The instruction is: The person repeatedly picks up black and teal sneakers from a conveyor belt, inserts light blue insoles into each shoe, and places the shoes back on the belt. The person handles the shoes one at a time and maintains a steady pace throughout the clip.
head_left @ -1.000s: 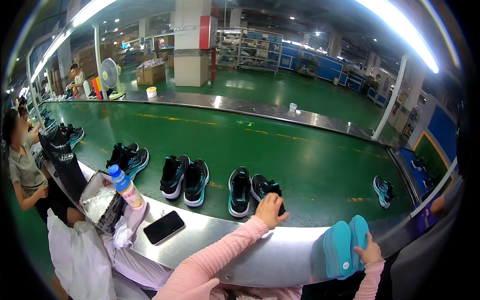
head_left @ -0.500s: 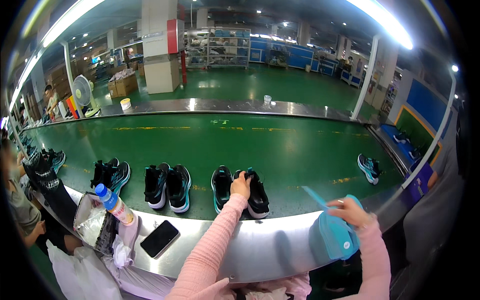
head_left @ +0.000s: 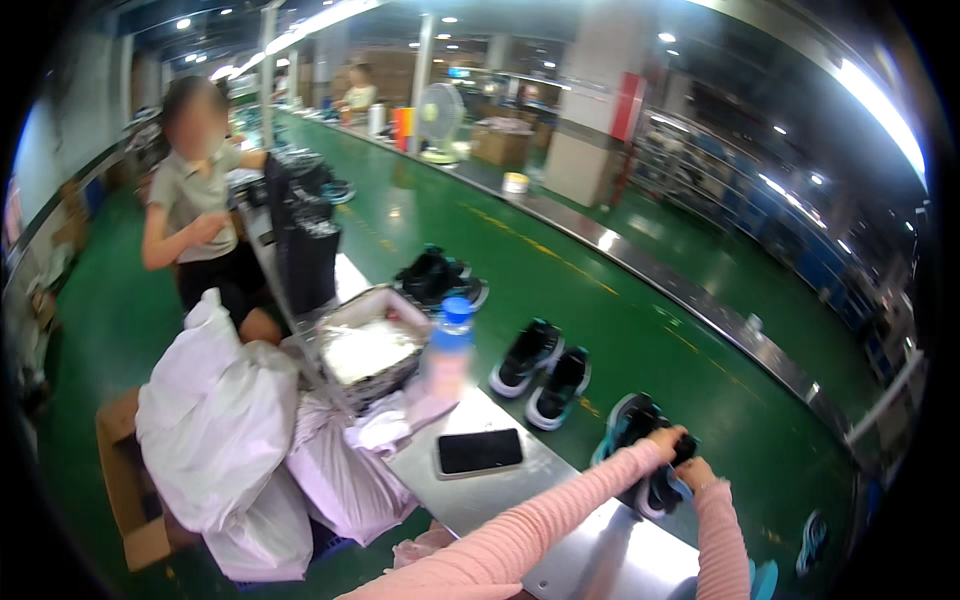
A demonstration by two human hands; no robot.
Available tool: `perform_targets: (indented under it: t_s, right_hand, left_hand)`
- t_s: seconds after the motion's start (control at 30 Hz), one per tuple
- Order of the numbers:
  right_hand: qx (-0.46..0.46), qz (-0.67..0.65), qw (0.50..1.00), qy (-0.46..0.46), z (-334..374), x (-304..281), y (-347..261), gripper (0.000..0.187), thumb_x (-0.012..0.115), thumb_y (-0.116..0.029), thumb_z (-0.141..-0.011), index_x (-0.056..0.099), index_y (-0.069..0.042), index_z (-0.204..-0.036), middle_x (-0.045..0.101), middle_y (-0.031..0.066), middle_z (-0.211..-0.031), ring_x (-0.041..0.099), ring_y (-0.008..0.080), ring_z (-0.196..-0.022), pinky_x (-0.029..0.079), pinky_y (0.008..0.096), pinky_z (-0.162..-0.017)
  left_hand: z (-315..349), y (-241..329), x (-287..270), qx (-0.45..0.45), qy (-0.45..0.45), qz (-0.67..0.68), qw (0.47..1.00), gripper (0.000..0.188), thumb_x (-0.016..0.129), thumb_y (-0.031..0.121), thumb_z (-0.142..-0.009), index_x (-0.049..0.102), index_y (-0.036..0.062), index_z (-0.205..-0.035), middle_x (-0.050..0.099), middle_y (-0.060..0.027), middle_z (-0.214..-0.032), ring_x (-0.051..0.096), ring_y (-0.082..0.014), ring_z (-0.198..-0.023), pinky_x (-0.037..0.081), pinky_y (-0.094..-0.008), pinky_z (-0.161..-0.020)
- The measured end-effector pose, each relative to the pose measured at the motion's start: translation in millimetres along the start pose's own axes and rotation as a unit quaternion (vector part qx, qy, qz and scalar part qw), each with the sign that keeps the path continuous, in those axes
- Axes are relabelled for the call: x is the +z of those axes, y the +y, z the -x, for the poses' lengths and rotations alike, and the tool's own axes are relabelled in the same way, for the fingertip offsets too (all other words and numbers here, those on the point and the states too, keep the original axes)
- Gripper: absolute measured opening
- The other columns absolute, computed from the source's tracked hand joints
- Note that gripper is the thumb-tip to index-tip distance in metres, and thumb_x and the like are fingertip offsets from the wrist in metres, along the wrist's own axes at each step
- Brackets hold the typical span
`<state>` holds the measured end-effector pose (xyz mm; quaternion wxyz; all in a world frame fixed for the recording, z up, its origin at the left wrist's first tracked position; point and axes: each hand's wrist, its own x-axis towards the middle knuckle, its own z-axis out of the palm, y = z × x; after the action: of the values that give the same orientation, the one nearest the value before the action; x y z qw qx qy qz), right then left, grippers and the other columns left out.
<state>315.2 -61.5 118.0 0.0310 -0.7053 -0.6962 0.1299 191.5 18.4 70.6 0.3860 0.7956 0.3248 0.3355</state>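
A pair of black sneakers with teal accents stands on the green belt by the metal ledge. My left hand [head_left: 667, 441] grips the collar of the nearer-right sneaker [head_left: 655, 496]; its mate, the other black sneaker [head_left: 628, 415], is just left of it. At the same shoe's opening, my right hand [head_left: 698, 474] is closed on a thin blue sheet [head_left: 681, 488], partly hidden by the fingers. A stack of teal sole-shaped sheets [head_left: 764, 579] shows at the lower edge, beyond my right forearm. Motion blurs the picture somewhat.
On the ledge lie a phone [head_left: 480, 452], a blue-capped bottle [head_left: 452, 345] and a bin [head_left: 375, 350] with white contents. Other sneakers [head_left: 527, 357] stand along the belt [head_left: 480, 270]. White sacks [head_left: 220, 430] fill the left; a co-worker [head_left: 195, 190] stands behind them.
The view has swung left and tilted. My right hand has gone from the teal stack to the sneaker, carrying a thin blue sheet. My left hand stays on the shoe.
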Motion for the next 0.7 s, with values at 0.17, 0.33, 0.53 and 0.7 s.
perform_targets:
  t_s: [0.17, 0.33, 0.53, 0.7]
  right_hand:
    - [0.143, 0.004, 0.982, 0.123, -1, 19, -39, 0.017, 0.058, -0.015, -0.068, 0.062, -0.001, -0.078, 0.060, 0.0208, -0.076, 0.058, 0.0360, -0.077, 0.046, 0.0403, -0.069]
    - [0.170, -0.034, 0.961, 0.215, -26, 39, -49, 0.020, 0.054, -0.015, -0.072, 0.061, -0.002, -0.086, 0.060, 0.0212, -0.080, 0.057, 0.0370, -0.078, 0.045, 0.0412, -0.070]
    - [0.187, -0.055, 0.960, 0.199, -45, 47, -42, 0.020, 0.052, -0.013, -0.073, 0.060, -0.002, -0.087, 0.060, 0.0211, -0.081, 0.057, 0.0372, -0.079, 0.045, 0.0414, -0.070]
    - [0.174, -0.064, 0.968, 0.171, -46, 50, -40, 0.019, 0.051, -0.011, -0.073, 0.060, -0.001, -0.088, 0.060, 0.0211, -0.082, 0.057, 0.0374, -0.080, 0.044, 0.0415, -0.070]
  left_hand:
    - [19, 32, -24, -0.049, -0.052, 0.033, 0.997, 0.047, 0.050, -0.001, -0.068, 0.044, 0.0125, -0.113, 0.058, -0.0170, -0.097, 0.055, -0.0326, -0.092, 0.043, -0.0375, -0.079]
    - [18, 23, -24, -0.066, -0.022, 0.016, 0.997, 0.046, 0.052, 0.002, -0.070, 0.042, 0.0121, -0.115, 0.057, -0.0170, -0.099, 0.055, -0.0317, -0.093, 0.043, -0.0372, -0.080]
    - [28, 33, -32, -0.054, -0.050, 0.005, 0.997, 0.038, 0.047, 0.009, -0.077, 0.043, 0.0115, -0.114, 0.057, -0.0183, -0.099, 0.054, -0.0324, -0.093, 0.043, -0.0374, -0.080]
    - [28, 30, -30, -0.051, -0.023, -0.003, 0.998, 0.041, 0.047, 0.007, -0.075, 0.042, 0.0123, -0.116, 0.057, -0.0185, -0.099, 0.055, -0.0328, -0.093, 0.043, -0.0373, -0.080]
